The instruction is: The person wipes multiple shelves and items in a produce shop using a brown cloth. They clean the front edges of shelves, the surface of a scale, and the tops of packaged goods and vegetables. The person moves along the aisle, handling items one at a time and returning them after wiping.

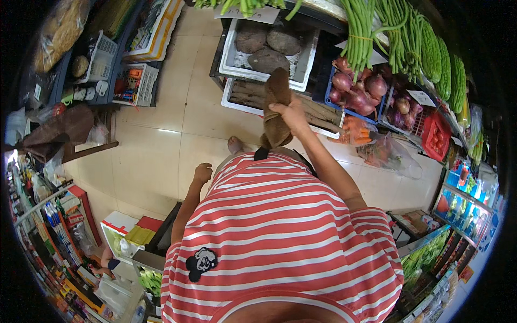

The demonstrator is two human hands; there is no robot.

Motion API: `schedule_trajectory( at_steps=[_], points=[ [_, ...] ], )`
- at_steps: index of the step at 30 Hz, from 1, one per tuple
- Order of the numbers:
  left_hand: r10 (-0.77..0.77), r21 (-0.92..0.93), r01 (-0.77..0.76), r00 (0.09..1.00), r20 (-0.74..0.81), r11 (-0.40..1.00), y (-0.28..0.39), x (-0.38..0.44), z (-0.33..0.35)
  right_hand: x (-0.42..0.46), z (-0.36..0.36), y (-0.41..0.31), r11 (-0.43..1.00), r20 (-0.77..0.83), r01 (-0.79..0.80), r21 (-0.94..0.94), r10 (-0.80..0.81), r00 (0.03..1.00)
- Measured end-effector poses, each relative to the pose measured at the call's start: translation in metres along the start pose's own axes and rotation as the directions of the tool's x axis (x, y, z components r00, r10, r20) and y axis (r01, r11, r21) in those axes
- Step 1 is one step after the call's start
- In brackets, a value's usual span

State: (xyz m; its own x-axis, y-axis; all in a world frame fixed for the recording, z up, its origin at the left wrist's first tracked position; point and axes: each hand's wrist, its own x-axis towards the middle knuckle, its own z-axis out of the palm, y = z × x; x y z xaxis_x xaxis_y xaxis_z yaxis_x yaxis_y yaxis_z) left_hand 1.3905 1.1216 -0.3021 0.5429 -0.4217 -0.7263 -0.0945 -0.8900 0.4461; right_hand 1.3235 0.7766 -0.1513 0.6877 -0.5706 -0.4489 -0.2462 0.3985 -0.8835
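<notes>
My right hand (293,115) grips a bunched brown cloth (276,91) in front of my waist. A black strap (261,154) shows at the cloth's lower end, by the hem of my striped shirt. Beyond the cloth, several large taro roots (268,59) lie in a white foam box (227,52). Below it a second foam box (242,105) holds long brown roots (247,92), partly hidden by the cloth and hand. My left hand (203,173) hangs at my side over the tiled floor, its fingers curled and nothing visible in them.
At right, red onions (365,91) fill a blue crate (332,95) under long beans (357,36) and bitter gourds (431,54). Bagged carrots (357,133) lie low beside them. A dark shelf with plastic baskets (101,60) stands left. Another person's arm (106,258) shows lower left.
</notes>
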Motion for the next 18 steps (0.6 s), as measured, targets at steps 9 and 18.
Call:
schedule_trajectory(
  at_steps=[9,18],
  points=[
    [-0.002,-0.091,0.000,1.000,-0.023,0.996,0.008,0.016,-0.008,-0.009,0.017,-0.016,0.994,0.032,0.025,-0.104,-0.021,0.999],
    [-0.088,0.021,0.087,0.996,0.033,0.996,0.030,-0.019,-0.015,-0.004,0.016,0.004,0.963,0.068,0.073,-0.258,-0.057,0.996]
  ],
)
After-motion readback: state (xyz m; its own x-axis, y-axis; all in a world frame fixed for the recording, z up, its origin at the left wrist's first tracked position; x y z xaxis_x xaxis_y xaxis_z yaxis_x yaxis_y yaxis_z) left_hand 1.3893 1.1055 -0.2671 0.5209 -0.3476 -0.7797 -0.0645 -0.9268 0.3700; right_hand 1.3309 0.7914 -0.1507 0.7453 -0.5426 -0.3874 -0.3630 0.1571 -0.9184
